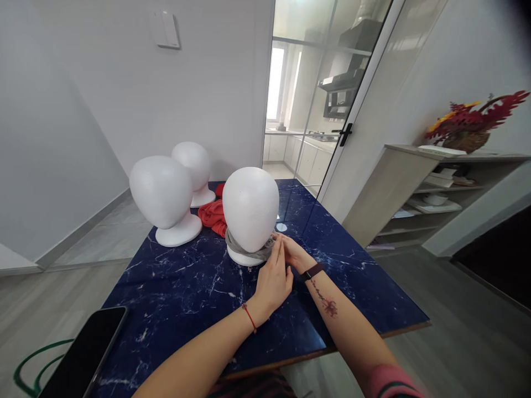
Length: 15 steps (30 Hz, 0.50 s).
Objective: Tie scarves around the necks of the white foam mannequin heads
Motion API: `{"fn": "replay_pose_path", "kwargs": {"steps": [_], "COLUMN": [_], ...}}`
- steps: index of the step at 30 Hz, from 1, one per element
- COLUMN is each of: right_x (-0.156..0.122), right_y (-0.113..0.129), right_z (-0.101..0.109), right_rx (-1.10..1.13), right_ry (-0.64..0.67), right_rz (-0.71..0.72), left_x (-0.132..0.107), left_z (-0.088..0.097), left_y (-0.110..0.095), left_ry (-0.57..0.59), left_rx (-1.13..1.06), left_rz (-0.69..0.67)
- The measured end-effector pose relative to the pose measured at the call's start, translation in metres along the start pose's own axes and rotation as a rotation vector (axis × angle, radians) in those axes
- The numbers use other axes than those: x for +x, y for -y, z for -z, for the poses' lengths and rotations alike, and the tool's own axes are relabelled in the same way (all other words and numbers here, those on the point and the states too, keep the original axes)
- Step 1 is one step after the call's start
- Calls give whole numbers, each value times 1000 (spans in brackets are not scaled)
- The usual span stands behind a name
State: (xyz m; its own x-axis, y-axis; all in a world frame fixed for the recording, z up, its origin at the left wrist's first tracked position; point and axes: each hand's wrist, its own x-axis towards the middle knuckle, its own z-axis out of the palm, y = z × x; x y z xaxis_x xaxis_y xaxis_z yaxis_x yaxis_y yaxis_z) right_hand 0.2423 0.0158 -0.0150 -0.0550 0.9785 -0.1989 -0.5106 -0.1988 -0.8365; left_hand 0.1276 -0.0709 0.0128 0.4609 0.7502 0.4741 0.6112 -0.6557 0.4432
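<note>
A white foam mannequin head [251,210] stands on the dark blue marble table [186,287] with a grey scarf [249,247] wrapped round its neck. My left hand [274,273] reaches up to the scarf's right end, fingers pressed together on the cloth. Behind it, my right hand [292,251] is also at the scarf's end, fingers closed on it. A red thread circles my left wrist. My right wrist wears a dark band.
Two more white foam heads [164,193] [194,168] stand at the table's far left, with a red cloth [213,214] between them and the near head. A black phone [85,354] lies at the near left corner. Shelves stand at right, and a glass door is behind.
</note>
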Motion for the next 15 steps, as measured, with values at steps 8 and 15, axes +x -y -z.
{"fn": "replay_pose_path", "kwargs": {"steps": [8,15], "right_x": [-10,-14], "right_y": [4,1], "right_z": [-9,-6], "right_rx": [51,-64], "right_ry": [-1,-130], "right_rz": [-80,-57], "left_x": [-8,-8], "left_z": [14,-7], "left_y": [6,42], "left_ry": [239,61], "left_rx": [248,-565], "left_rz": [174,574]}}
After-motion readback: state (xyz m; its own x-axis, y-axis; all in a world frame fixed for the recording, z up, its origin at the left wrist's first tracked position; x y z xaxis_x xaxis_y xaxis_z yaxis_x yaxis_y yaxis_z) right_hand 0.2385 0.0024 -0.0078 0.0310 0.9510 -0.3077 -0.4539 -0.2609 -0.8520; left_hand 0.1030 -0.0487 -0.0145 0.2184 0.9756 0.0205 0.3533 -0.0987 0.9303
